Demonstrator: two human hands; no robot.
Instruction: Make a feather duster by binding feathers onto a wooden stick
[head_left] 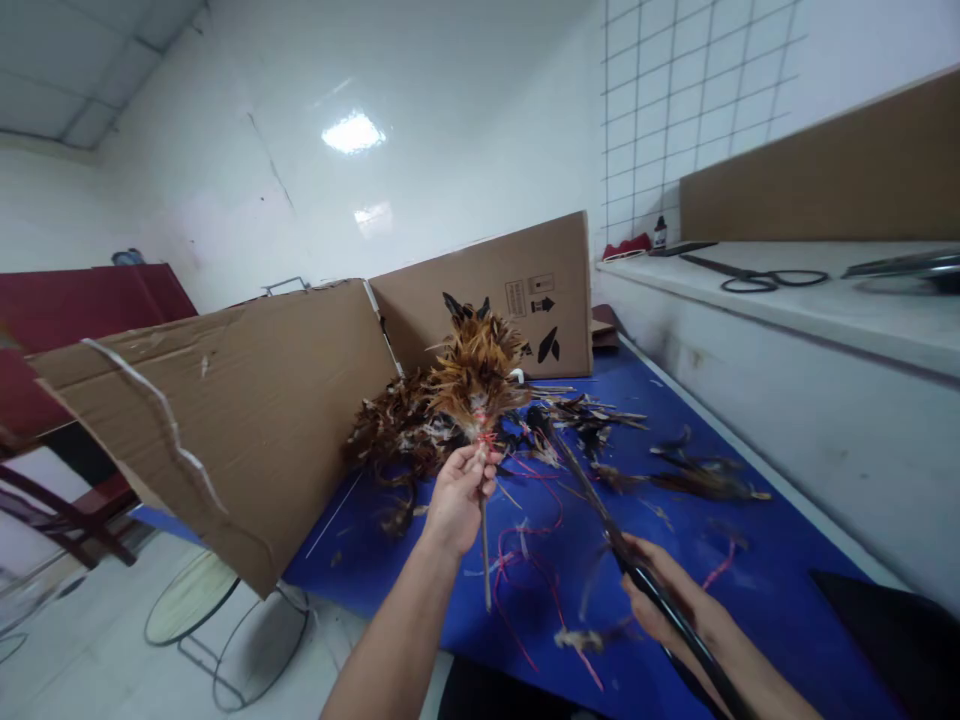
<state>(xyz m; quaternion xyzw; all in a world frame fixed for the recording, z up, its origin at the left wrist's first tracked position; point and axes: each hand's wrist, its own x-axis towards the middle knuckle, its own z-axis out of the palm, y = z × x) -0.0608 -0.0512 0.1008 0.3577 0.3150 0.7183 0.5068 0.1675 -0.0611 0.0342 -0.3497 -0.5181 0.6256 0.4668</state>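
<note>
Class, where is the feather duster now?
Centre of the head view: the feather duster is held in the left hand, before the printed cardboard panel.

The left hand (455,495) hides part of the stick (485,570) at six o'clock. At five o'clock the bottom edge cuts off the black rod (616,542), which covers part of the right hand (681,588); fluff (580,640) there is blurred. At one, the box print (516,298) is too small to read; at two, the bottle label (660,238).

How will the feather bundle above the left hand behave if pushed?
The feather bundle should be light, yielding at its splayed tips. Its base is probably firmer, where pink string wraps it. The thin, straight stick in the left hand looks stiff.
</note>
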